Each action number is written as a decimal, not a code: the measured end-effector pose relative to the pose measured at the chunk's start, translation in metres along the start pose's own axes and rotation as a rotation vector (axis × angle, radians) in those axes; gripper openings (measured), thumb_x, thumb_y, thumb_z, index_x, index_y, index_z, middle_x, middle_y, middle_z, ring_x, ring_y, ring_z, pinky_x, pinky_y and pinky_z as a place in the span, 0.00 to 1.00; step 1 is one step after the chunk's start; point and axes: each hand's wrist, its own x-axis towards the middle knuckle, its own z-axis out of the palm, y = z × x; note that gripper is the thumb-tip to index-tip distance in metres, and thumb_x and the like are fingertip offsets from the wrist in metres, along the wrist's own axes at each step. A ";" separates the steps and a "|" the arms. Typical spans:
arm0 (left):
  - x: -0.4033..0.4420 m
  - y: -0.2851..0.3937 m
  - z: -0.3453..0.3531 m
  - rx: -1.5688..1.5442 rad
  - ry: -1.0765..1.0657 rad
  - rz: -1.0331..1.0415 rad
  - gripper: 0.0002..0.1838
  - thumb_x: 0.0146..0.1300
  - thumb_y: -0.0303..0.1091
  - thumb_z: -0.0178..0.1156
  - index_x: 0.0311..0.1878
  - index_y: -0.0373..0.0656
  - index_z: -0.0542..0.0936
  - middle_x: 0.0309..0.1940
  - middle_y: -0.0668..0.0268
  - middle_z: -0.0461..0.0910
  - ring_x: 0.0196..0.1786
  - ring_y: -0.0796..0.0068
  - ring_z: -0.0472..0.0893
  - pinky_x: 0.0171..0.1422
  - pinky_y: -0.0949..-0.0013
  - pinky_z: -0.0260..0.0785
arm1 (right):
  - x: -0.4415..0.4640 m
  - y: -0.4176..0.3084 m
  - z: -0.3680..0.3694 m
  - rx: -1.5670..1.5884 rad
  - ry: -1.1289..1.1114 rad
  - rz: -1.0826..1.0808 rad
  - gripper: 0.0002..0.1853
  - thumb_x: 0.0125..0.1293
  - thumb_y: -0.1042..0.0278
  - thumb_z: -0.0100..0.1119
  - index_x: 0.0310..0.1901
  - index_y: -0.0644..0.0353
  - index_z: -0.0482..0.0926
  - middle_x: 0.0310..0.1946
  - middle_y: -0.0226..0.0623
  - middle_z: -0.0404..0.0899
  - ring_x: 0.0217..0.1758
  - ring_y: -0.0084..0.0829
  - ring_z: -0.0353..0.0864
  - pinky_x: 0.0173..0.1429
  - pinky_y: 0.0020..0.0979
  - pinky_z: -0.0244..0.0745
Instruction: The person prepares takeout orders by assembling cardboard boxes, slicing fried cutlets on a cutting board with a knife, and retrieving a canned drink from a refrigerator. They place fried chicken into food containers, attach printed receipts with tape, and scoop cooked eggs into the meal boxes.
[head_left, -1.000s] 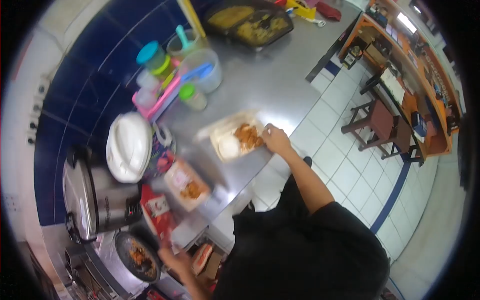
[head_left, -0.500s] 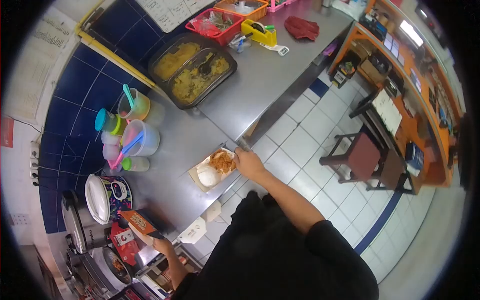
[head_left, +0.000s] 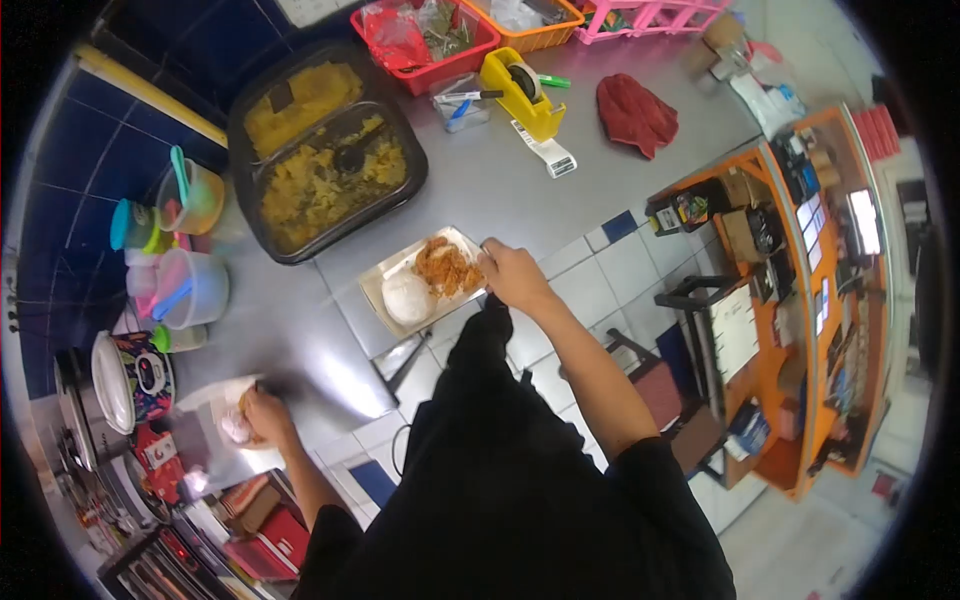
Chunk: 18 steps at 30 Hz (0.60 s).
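Note:
My right hand (head_left: 515, 275) grips the right end of an open paper food box (head_left: 375, 298), fingers closed on its rim. Inside it lie a white mound of rice (head_left: 408, 298) and crispy brown fried food (head_left: 447, 267). My left hand (head_left: 265, 415) is closed on the edge of a second open food box (head_left: 215, 410), at the near left part of the steel counter. This one is blurred; a pale mound of rice (head_left: 237, 428) shows in it, and the rest is partly hidden by my fingers.
Behind the right box stands a black two-part tray (head_left: 415, 165) of yellow food. Plastic tubs (head_left: 195, 290) and a patterned cooker (head_left: 150, 375) line the left wall. A yellow tape dispenser (head_left: 540, 115), red cloth (head_left: 637, 115) and red basket (head_left: 470, 65) sit farther back.
The right box has moved rightward along the counter, past the seam, with my right hand on it. My left hand has brought its box over the counter; its orange printed side no longer shows.

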 end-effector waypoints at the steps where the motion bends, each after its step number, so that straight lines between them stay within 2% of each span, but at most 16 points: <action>1: -0.006 0.046 -0.010 -0.010 -0.005 0.009 0.14 0.70 0.33 0.53 0.52 0.40 0.82 0.47 0.52 0.85 0.49 0.49 0.84 0.51 0.52 0.76 | 0.009 0.005 -0.014 -0.010 0.013 0.025 0.12 0.72 0.61 0.52 0.45 0.61 0.76 0.32 0.58 0.83 0.40 0.64 0.82 0.48 0.57 0.76; 4: -0.018 0.190 -0.060 -0.167 -0.102 -0.024 0.15 0.73 0.35 0.52 0.53 0.39 0.82 0.48 0.52 0.85 0.49 0.49 0.84 0.53 0.53 0.76 | 0.034 0.027 -0.049 0.042 -0.008 0.060 0.12 0.72 0.61 0.51 0.45 0.62 0.76 0.29 0.58 0.83 0.38 0.62 0.83 0.48 0.56 0.77; 6: -0.023 0.248 -0.054 -0.296 -0.044 0.062 0.15 0.74 0.35 0.52 0.54 0.39 0.82 0.48 0.51 0.85 0.49 0.48 0.84 0.54 0.53 0.75 | 0.048 0.037 -0.069 0.040 -0.006 0.060 0.13 0.74 0.60 0.51 0.45 0.62 0.77 0.26 0.54 0.83 0.36 0.59 0.84 0.46 0.53 0.78; 8: -0.031 0.299 -0.043 -0.388 -0.078 0.033 0.14 0.74 0.35 0.52 0.54 0.38 0.82 0.48 0.50 0.84 0.49 0.47 0.83 0.55 0.52 0.74 | 0.059 0.044 -0.085 0.190 -0.043 0.143 0.14 0.75 0.58 0.52 0.44 0.63 0.77 0.23 0.49 0.83 0.34 0.52 0.87 0.43 0.47 0.80; 12: -0.037 0.391 -0.052 -0.457 0.003 -0.065 0.12 0.73 0.33 0.55 0.51 0.37 0.82 0.45 0.49 0.84 0.47 0.45 0.83 0.52 0.52 0.75 | 0.075 0.068 -0.089 0.351 -0.021 0.173 0.16 0.75 0.55 0.56 0.43 0.64 0.77 0.23 0.46 0.83 0.33 0.44 0.88 0.40 0.41 0.80; 14: -0.037 0.417 -0.050 -0.507 0.016 -0.047 0.11 0.73 0.31 0.55 0.51 0.37 0.82 0.45 0.49 0.84 0.47 0.45 0.83 0.51 0.52 0.75 | 0.077 0.089 -0.071 0.413 0.280 0.058 0.17 0.74 0.55 0.60 0.40 0.65 0.76 0.28 0.49 0.83 0.32 0.42 0.86 0.40 0.40 0.79; 15: -0.037 0.428 -0.049 -0.487 0.020 -0.081 0.11 0.73 0.31 0.55 0.51 0.37 0.82 0.45 0.49 0.84 0.47 0.45 0.83 0.51 0.52 0.75 | 0.068 0.082 -0.077 0.476 0.217 0.132 0.19 0.73 0.54 0.61 0.41 0.65 0.75 0.35 0.53 0.83 0.34 0.46 0.84 0.42 0.41 0.79; 16: -0.038 0.438 -0.050 -0.491 0.002 -0.043 0.11 0.73 0.31 0.55 0.52 0.37 0.82 0.46 0.48 0.83 0.47 0.45 0.82 0.51 0.52 0.75 | 0.057 0.079 -0.086 0.471 0.177 0.126 0.19 0.73 0.54 0.61 0.41 0.65 0.75 0.35 0.53 0.83 0.34 0.46 0.84 0.42 0.41 0.79; 18: -0.043 0.448 -0.058 -0.471 -0.010 -0.006 0.12 0.73 0.31 0.55 0.53 0.37 0.82 0.46 0.48 0.83 0.48 0.45 0.82 0.51 0.52 0.74 | 0.040 0.073 -0.095 0.261 -0.330 -0.035 0.19 0.75 0.54 0.57 0.48 0.67 0.74 0.38 0.56 0.83 0.38 0.50 0.84 0.46 0.43 0.78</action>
